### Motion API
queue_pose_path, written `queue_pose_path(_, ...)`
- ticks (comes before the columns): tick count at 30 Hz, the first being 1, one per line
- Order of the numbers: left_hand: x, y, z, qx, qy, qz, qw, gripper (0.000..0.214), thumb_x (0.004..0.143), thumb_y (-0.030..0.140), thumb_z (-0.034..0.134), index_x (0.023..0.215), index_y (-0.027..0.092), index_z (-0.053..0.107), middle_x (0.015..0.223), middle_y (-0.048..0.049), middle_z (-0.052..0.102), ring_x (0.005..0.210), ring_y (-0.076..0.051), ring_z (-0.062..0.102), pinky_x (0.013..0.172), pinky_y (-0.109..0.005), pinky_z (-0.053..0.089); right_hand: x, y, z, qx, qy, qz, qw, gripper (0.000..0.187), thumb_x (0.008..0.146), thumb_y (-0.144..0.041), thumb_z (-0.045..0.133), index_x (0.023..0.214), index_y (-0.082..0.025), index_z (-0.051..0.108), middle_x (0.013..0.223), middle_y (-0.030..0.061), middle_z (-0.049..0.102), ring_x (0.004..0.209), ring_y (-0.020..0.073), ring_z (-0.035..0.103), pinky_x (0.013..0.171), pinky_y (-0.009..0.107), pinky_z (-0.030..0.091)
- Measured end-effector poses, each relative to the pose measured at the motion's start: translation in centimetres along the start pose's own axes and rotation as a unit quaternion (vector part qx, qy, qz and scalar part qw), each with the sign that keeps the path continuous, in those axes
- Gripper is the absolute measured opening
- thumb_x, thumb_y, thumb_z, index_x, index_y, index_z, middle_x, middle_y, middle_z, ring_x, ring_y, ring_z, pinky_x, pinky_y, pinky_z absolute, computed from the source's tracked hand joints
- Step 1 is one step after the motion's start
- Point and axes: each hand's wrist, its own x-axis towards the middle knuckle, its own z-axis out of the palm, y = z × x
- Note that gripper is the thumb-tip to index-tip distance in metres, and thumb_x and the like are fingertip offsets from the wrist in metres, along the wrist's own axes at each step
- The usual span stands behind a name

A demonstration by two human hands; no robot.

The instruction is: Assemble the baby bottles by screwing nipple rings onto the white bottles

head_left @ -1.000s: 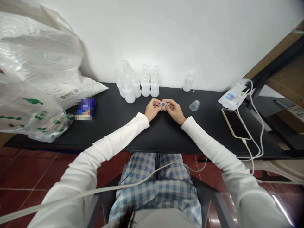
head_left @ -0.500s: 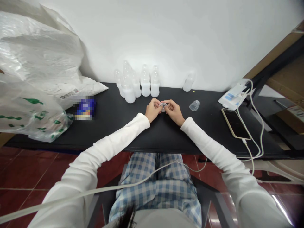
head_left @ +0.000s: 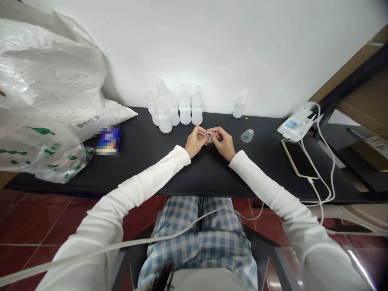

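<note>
Between the left hand (head_left: 195, 142) and the right hand (head_left: 223, 143), the clear ring (head_left: 209, 133) had tipped since a second earlier, its upper edge now showing as an arch, and the right thumb lay further over it; the things around stayed where they were. Largest of all, the black counter (head_left: 136, 155) ran along the white wall, with a bulky white plastic bag (head_left: 51, 56) on its left and a green-printed bag (head_left: 45, 149) in front of that. Near the wall, left of the hands, stood a cluster of dome-capped baby bottles (head_left: 173, 116), and well to the right of it one lone bottle (head_left: 240, 107), with no dome apparent on it. A phone (head_left: 300, 158) lay charging at the right end, and a loose dome cap (head_left: 247, 136) rested on its own, right of the right hand. Smallest was the ring, held over the counter, each grip pinching it between thumb and fingers, though the inner part was too small to make out. The step in hand looked like working that ring with both thumbs; continuing it seemed to call for even pressure around the rim and a steady hold.
</note>
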Motion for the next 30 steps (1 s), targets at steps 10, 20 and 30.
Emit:
queue_pose_path(10, 0.8, -0.8, -0.5, -0.021, 0.025, 0.018, 0.999, 0.03, 0.073, 0.022, 0.08, 0.085, 0.02, 0.052, 0.076, 0.0043, 0.062, 0.065, -0.007, 0.062, 0.065, -0.02, 0.052, 0.2, 0.5, -0.1, 0.033, -0.033, -0.002, 0.999, 0.059, 0.083, -0.068, 0.063, 0.123, -0.025, 0.051, 0.089, 0.0014, 0.061, 0.072, 0.0151, 0.056, 0.074, 0.033, 0.052)
queue_pose_path(20, 0.5, -0.9, -0.4, -0.011, 0.016, 0.015, 1.0, 0.027, 0.073, 0.015, 0.074, 0.091, 0.019, 0.053, 0.093, -0.0008, 0.066, 0.082, -0.009, 0.066, 0.076, -0.022, 0.052, 0.5, 1.4, -0.2, 0.115, -0.067, 0.075, 0.988, 0.048, 0.077, -0.069, 0.07, 0.09, -0.023, 0.062, 0.099, 0.004, 0.065, 0.078, 0.0138, 0.06, 0.069, 0.029, 0.052)
queue_pose_path(30, 0.6, -1.2, -0.4, 0.073, 0.02, -0.023, 0.997, 0.025, 0.075, -0.001, 0.058, 0.091, 0.018, 0.057, 0.098, -0.0032, 0.068, 0.083, -0.011, 0.066, 0.083, -0.028, 0.052, 1.3, 4.2, -2.6, -0.266, -0.01, 0.008, 0.964, 0.031, 0.089, -0.05, 0.062, 0.101, -0.023, 0.07, 0.1, 0.0107, 0.063, 0.095, 0.0271, 0.056, 0.089, 0.047, 0.045)
